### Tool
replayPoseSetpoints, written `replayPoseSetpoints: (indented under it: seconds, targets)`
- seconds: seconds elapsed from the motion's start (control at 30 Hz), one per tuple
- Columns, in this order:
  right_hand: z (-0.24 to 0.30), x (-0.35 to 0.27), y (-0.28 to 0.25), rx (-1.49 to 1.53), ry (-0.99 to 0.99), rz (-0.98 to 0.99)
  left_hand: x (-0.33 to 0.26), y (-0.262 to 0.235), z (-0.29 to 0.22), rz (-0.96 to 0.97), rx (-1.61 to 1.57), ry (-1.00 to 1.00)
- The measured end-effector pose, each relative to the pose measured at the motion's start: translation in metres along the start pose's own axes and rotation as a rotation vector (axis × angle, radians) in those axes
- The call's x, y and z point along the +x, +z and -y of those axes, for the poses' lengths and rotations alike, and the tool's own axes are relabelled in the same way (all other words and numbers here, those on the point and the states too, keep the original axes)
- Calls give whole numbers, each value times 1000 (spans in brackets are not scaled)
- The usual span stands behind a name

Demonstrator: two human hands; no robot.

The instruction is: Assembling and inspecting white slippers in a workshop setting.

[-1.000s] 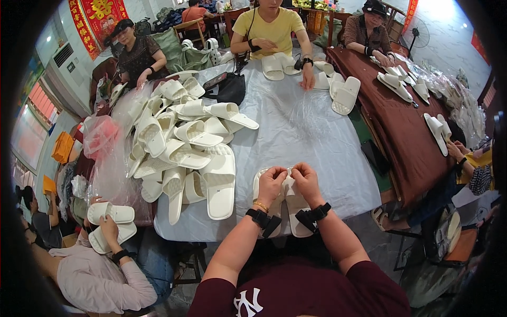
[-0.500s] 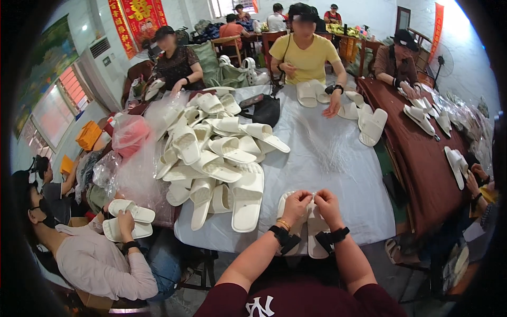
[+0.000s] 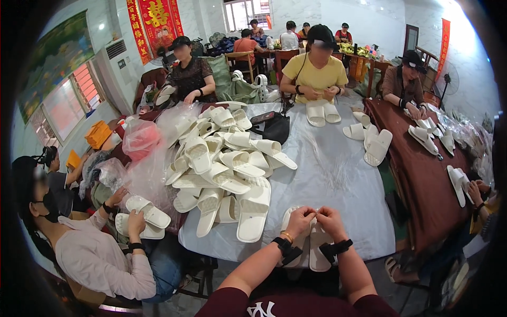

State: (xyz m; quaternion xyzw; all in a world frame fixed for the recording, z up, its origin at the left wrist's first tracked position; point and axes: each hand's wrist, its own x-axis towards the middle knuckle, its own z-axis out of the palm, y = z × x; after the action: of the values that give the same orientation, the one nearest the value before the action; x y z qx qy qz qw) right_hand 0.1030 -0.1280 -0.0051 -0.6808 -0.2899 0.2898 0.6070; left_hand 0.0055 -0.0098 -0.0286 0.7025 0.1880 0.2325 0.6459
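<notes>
At lower centre, left hand and right hand have fingers pinched together, any hold indiscernible, over white slippers already paired on the desk, while a slipper heap lies loose left of centre.

The slippers are off-white, the tablecloth pale blue-grey.

Two cream slippers lie side by side on the table.
</notes>
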Motion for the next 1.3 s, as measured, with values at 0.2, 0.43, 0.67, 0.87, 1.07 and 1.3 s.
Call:
replayPoseSetpoints:
  seconds: [0.2,0.43,0.67,0.87,1.07,1.3]
  targets:
    - [-5,-4,3,27,-71,-53,-2,6,-4,-46,-52,-4]
    - [-9,-10,0,212,10,-148,-6,7,-9,-2,33,40]
    - [-5,-6,3,247,0,-91,-8,7,-15,3,93,118]
    - [-20,-3,-1,240,3,-14,-13,11,-25,-6,186,221]
    - [-37,2,-5,141,-62,-45,-13,12,-25,-20,409,369]
    - [-3,-13,-14,258,3,-250,-26,15,-45,-270,562,576]
